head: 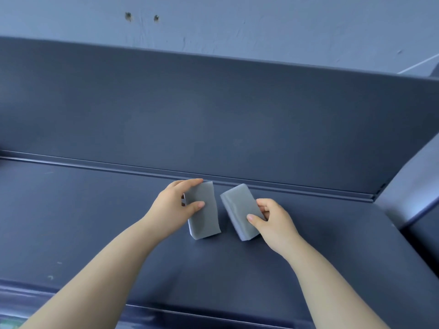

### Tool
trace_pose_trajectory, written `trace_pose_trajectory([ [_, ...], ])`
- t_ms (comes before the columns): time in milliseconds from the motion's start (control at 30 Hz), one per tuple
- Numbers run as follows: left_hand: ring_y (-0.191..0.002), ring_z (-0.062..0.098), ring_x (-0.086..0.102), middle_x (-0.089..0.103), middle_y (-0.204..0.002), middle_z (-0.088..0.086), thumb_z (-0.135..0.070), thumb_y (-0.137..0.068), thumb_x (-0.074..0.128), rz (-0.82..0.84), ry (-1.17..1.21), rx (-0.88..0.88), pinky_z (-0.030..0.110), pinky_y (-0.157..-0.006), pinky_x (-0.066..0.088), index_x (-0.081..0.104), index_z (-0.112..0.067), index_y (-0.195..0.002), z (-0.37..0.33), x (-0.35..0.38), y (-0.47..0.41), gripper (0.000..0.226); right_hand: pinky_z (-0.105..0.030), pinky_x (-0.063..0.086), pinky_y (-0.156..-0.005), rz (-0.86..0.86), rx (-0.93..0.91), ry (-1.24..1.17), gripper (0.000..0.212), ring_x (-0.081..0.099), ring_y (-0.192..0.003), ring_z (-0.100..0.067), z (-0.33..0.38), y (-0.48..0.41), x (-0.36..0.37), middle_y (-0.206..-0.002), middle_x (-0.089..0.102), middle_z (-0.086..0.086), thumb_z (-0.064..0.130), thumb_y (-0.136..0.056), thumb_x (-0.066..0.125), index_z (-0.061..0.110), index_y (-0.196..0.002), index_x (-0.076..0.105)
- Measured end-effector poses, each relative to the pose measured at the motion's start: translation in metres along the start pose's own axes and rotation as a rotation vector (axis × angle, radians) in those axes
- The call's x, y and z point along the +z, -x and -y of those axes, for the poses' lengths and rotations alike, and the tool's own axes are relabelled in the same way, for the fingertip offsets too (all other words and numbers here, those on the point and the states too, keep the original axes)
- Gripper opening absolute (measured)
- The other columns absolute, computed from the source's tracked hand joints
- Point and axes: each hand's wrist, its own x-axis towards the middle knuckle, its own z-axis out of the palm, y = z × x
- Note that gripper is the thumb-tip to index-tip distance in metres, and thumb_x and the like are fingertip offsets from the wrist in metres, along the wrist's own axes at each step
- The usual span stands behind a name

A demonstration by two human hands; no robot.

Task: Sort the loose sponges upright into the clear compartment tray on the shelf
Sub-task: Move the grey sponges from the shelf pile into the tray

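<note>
Left hand (173, 206) pinches the left sponge (205, 219), right hand (275, 224) the right sponge (236, 208). The shelf (95, 222) back panel (213, 115) stands just behind.

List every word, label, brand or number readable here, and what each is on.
No readable text anywhere.
The left sponge in the left hand, the right sponge in the right hand: plain grey, no label.
The shelf and the wall: no print.
A green patch at the bottom-left corner: too blurred to tell.
</note>
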Motion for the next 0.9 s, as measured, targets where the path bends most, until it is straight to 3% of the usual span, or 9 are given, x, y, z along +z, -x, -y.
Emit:
trace_pose_trajectory([
  [133, -0.104, 0.007, 0.049, 0.043, -0.119, -0.02, -0.027, -0.084, 0.067, 0.042, -0.011, 0.041, 0.015, -0.082, 0.039, 0.047, -0.04, -0.13, -0.009, 0.009, 0.006, 0.051, -0.025, 0.043, -0.084, -0.002, 0.007, -0.081, 0.06, 0.054, -0.099, -0.007, 0.0, 0.003, 0.003, -0.107, 0.055, 0.009, 0.023, -0.083, 0.065, 0.028, -0.136, 0.037],
  [300, -0.105, 0.006, 0.048, 0.043, -0.117, -0.021, -0.023, -0.083, 0.069, 0.045, -0.017, 0.064, 0.008, -0.078, 0.039, 0.05, -0.038, -0.127, -0.015, 0.01, 0.007, 0.051, -0.022, 0.045, -0.077, 0.061, -0.065, -0.071, 0.078, 0.055, -0.091, -0.008, 0.001, 0.007, -0.002, -0.102, 0.054, 0.003, 0.024, -0.076, 0.071, 0.044, -0.137, 0.025],
  [467, -0.101, -0.004, 0.048, 0.045, -0.111, -0.028, -0.022, -0.083, 0.068, 0.067, -0.015, 0.104, 0.0, -0.072, 0.039, 0.056, -0.041, -0.116, -0.021, 0.005, 0.008, 0.04, -0.023, 0.048, -0.079, 0.051, -0.162, -0.003, 0.06, 0.055, -0.09, -0.003, 0.008, 0.011, -0.011, -0.115, 0.044, 0.022, 0.037, -0.08, 0.066, 0.048, -0.129, 0.033],
  [600, -0.102, -0.009, 0.047, 0.047, -0.108, -0.029, -0.025, -0.084, 0.067, 0.06, -0.023, 0.132, 0.007, -0.077, 0.04, 0.056, -0.046, -0.11, -0.027, -0.001, 0.006, 0.036, -0.028, 0.048, -0.084, -0.032, -0.212, -0.008, 0.057, 0.054, -0.095, -0.003, 0.014, 0.011, -0.015, -0.114, 0.049, 0.023, 0.036, -0.082, 0.065, 0.05, -0.127, 0.034],
  [700, -0.102, -0.005, 0.048, 0.045, -0.107, -0.026, -0.025, -0.082, 0.068, 0.045, -0.024, 0.116, 0.016, -0.083, 0.041, 0.053, -0.045, -0.115, -0.029, -0.006, 0.003, 0.041, -0.028, 0.048, -0.085, -0.079, -0.264, 0.062, 0.059, 0.053, -0.098, -0.003, 0.015, 0.01, -0.018, -0.116, 0.047, 0.023, 0.033, -0.083, 0.064, 0.055, -0.127, 0.031],
  [900, -0.101, 0.0, 0.047, 0.043, -0.111, -0.019, -0.021, -0.083, 0.065, 0.111, -0.082, 0.03, 0.015, -0.079, 0.038, 0.049, -0.037, -0.127, -0.026, -0.01, 0.0, 0.05, -0.031, 0.048, -0.087, -0.062, -0.219, 0.118, 0.052, 0.053, -0.097, -0.004, 0.005, 0.008, -0.016, -0.12, 0.045, 0.018, 0.034, -0.086, 0.059, 0.044, -0.13, 0.034],
])
